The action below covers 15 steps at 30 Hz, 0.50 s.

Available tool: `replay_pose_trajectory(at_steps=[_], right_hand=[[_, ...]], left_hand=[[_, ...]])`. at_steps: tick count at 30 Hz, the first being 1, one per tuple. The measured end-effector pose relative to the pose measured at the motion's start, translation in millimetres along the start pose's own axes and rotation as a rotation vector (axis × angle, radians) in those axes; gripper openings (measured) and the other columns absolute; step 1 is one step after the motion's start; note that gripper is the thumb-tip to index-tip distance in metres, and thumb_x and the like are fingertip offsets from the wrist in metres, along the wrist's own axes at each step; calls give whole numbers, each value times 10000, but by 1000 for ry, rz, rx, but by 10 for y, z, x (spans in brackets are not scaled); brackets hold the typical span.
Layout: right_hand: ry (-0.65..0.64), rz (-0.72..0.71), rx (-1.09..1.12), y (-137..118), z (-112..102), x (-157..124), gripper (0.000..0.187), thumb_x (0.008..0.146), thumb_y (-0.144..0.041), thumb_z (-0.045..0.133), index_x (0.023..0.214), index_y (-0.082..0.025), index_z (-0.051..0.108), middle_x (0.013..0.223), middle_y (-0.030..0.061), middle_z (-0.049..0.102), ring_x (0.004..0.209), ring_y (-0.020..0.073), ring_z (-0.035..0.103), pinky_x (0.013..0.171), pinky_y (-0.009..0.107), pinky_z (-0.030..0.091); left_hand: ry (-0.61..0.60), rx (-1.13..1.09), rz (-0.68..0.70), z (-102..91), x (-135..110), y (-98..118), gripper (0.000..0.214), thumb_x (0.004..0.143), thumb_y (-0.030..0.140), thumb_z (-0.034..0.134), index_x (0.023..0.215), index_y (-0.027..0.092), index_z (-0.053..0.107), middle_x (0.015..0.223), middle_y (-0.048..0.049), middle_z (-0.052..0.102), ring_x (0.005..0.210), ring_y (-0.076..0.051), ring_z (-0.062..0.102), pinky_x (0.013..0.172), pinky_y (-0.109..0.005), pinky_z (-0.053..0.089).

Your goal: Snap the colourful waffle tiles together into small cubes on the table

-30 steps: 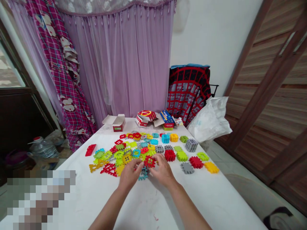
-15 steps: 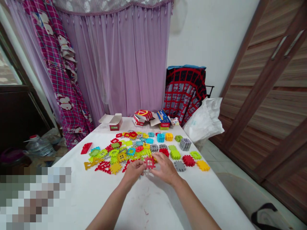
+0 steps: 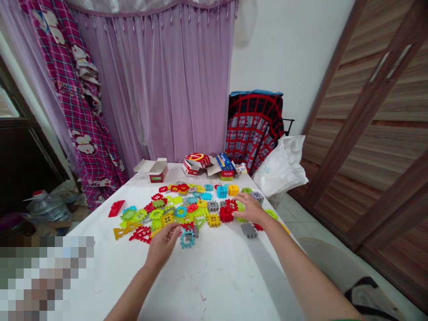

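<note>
My right hand (image 3: 250,209) reaches to the right of the pile, thumb and fingers pinched on a red toothed window piece (image 3: 231,205). That piece is over or against a stack of red toothed pieces (image 3: 226,215); whether they touch is unclear. My left hand (image 3: 163,242) is closed at the near edge of the pile. At its fingertips stands a light-blue toothed frame piece (image 3: 187,239), tilted, with red and grey pieces close behind. The grip itself is partly hidden. Loose interlocking plastic pieces (image 3: 156,213) in several colours spread leftward and beyond.
Stacks sorted by colour stand around my right hand: blue (image 3: 221,192), yellow (image 3: 233,191) and grey (image 3: 249,230). Opened cartons (image 3: 158,176) line the table's far edge. A white bag (image 3: 281,167) leans at the right edge. A red wedge-shaped piece (image 3: 116,208) lies far left.
My right hand has moved right and away from me with the red window piece, parting from my left hand. The left hand has shifted left, and the light-blue frame now shows beside it.
</note>
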State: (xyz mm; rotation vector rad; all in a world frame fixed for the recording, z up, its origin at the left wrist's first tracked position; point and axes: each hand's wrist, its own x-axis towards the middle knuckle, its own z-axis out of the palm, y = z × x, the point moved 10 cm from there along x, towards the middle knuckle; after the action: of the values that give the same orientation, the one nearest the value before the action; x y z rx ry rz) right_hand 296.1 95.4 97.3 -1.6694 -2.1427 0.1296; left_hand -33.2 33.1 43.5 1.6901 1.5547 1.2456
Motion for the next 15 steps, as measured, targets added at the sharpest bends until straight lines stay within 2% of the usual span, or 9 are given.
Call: replay_pose_trajectory(at_steps=[3,5,8,15], right_hand=[[-126,25,-87,114,86,128,527,656,-374,760,1155,-247,650,1367,132,474,1279,315,417,1037,503,327],[-196,23,-117,95,170,167,536,665,-390,756,1173,-262,642,1404,130,446,1315,321,371,1051,521,296],[-265,32,-133,78,289,206,558,670,-406,750,1197,-271,626,1435,123,417,1345,323,327,1069,527,265],[-342,64,-134,166,448,258,629,637,-458,753,1221,-265,617,1444,130,404,1349,351,312,1073,540,257]], left_hand=[[143,88,-40,-320,-73,-249,182,748,391,633,872,282,708,730,13,718,663,-172,633,621,-227,438],[193,100,-45,-412,-109,-325,165,733,385,643,857,293,703,735,17,725,672,-176,644,631,-223,443],[195,137,-15,-408,-110,-329,164,730,395,637,846,295,697,793,12,744,714,-180,664,674,-224,456],[100,300,-49,-302,-55,-457,277,829,453,466,925,284,664,908,4,760,820,-172,693,723,-238,483]])
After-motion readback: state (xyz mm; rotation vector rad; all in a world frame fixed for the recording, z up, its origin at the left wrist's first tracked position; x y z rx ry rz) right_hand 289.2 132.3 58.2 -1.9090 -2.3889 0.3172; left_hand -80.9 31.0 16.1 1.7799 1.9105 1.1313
